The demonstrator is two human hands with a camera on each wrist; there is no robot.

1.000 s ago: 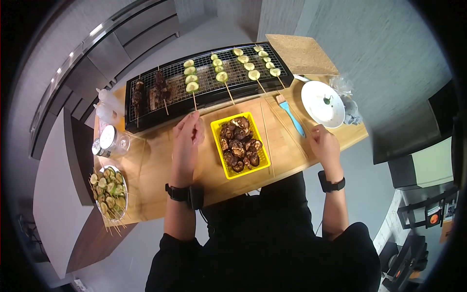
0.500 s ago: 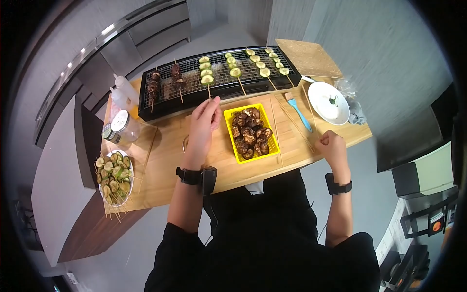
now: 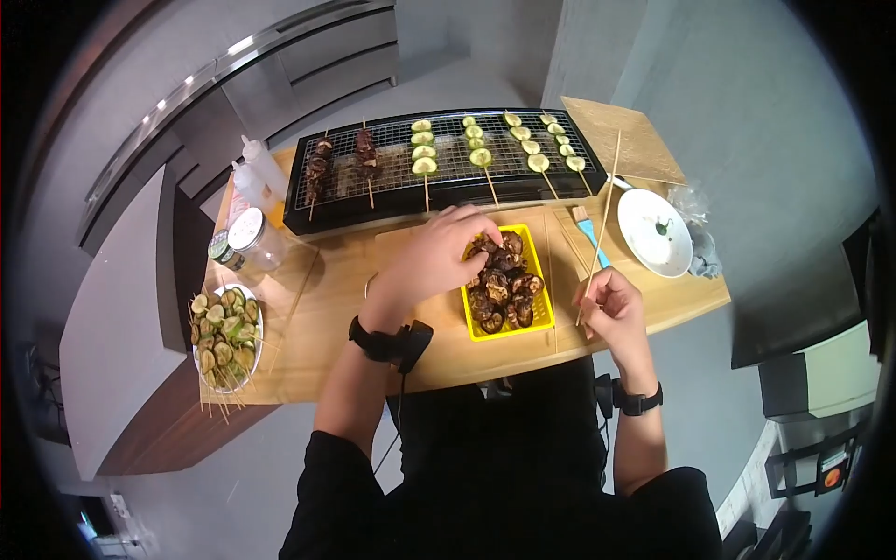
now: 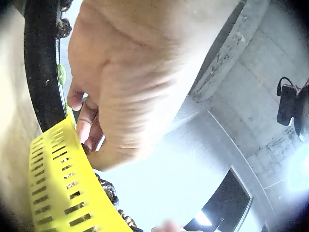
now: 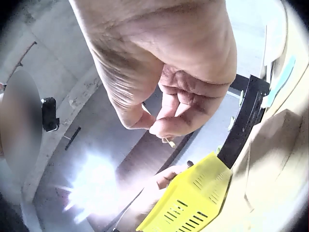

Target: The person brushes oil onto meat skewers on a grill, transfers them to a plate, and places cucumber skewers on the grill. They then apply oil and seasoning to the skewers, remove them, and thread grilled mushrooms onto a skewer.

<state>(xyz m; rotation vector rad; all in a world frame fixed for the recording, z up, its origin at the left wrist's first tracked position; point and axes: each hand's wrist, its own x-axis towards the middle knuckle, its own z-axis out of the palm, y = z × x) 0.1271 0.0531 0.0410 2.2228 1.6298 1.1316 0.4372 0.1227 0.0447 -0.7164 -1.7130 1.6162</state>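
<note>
My left hand reaches over the far left side of a yellow slotted basket filled with dark browned mushrooms. Its thumb and forefinger curl together around a mushroom among them; in the left wrist view the basket wall partly hides those fingertips. To the right of the basket, my right hand pinches a thin bamboo skewer near its lower end. The skewer points up and away with nothing threaded on it. Seen from the right wrist, its blunt end pokes out below the pinching fingers.
A black grill with skewered cucumber slices and dark skewers stands behind. Right lie a blue brush, loose skewers and a white pan. Left stand squeeze bottles, jars and a plate of skewered slices.
My left hand has moved right from beside the basket to the mushrooms in it. My right hand has picked up a skewer from the table and raised it upright.
</note>
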